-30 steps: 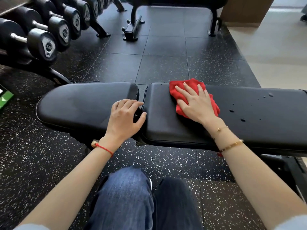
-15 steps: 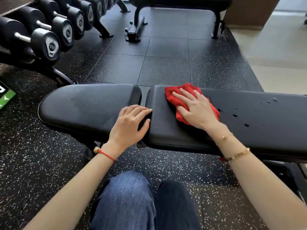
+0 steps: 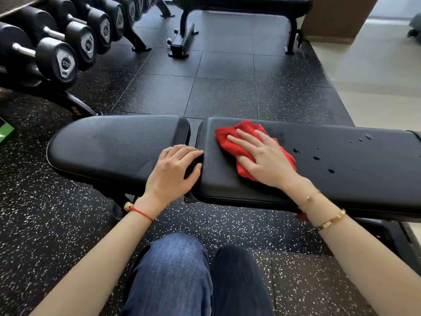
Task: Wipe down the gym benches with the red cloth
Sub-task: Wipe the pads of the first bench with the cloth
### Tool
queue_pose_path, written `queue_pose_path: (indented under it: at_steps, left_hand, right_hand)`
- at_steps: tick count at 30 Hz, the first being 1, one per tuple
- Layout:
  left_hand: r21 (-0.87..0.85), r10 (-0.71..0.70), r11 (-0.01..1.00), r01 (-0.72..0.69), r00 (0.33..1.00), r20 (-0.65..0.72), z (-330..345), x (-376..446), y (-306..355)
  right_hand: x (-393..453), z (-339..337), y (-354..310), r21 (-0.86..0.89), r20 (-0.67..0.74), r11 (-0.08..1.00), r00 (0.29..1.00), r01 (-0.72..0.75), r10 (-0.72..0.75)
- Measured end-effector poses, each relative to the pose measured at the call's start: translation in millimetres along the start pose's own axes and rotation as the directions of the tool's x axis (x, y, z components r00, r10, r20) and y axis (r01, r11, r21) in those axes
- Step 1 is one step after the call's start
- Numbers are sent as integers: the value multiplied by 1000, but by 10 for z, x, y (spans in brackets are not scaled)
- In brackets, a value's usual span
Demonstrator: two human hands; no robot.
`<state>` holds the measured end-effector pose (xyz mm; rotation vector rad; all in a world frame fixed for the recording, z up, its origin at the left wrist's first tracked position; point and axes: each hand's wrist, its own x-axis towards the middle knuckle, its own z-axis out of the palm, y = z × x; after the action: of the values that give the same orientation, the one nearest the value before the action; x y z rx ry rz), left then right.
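Gym floor of black rubber tiles flecked white; pale hard flooring at right of frame. Dumbbell rack runs along upper left, round black heads facing out. A second bench stands at top centre, only its frame and pad edge in view. Green object at left edge, too cropped to identify.

Near bench crosses mid-frame in two black pads: seat pad at left, long pad at right, a narrow gap between them.

Red cloth lies bunched on the left end of the long pad, near the gap. Right hand lies flat on top of it, fingers straight and spread, pointing toward upper left; the grip is apart, pressing palm-down, not clenched round the cloth. Cloth shows beyond the fingertips and at both sides of the palm.

Left hand rests at the gap, palm on the seat pad's near right corner, fingers curled over the edge of the long pad, thumb against that pad's side. Seems a bracing hold on the pad edge, though the fingertips dip into shadow.

Water droplets scattered on the long pad to the right of the cloth, more toward the far right end.

Red string bracelet on left wrist; gold bracelets on right. Knees in jeans at bottom centre.
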<state>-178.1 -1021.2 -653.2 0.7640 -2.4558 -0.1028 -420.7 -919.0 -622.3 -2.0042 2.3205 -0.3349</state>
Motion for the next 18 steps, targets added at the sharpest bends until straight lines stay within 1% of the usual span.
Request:
queue_pose_path:
  at_steps: [3, 5, 6, 8, 11, 14, 16, 18]
  left_hand:
    - [0, 8, 1000, -8, 1000, 5, 6, -9, 9]
    - [0, 15, 1000, -15, 1000, 2, 3, -3, 9]
    - [-2, 18, 1000, -18, 1000, -3, 2, -2, 8]
    - [-8, 25, 1000, -25, 1000, -15, 5, -5, 3]
    - [-9, 30, 999, -31, 999, -26, 18, -15, -6]
    - [-9, 33, 999, -33, 999, -29, 28, 3, -7]
    - [-19, 26, 999, -27, 999, -22, 23, 6, 3]
    - [-29, 19, 999, -19, 1000, -7, 8, 0, 19]
  right_hand:
    - [271, -77, 236, -21, -4, 979, 980, -201, 201]
    - [496, -78, 178, -5, 31, 959, 959, -283, 283]
    - [575, -56, 94, -1, 47, 959, 958, -284, 284]
    - [606, -4, -122, 5, 62, 972, 971, -234, 233]
    - [325, 42, -337, 26, 53, 996, 995, -90, 89]
    - [-33, 23, -264, 16, 24, 1000, 999, 23, -23]
    - [-138, -24, -90, -2, -3, 1000, 1000, 22, -22]
    - [-116, -60, 108, -26, -33, 998, 998, -55, 54]
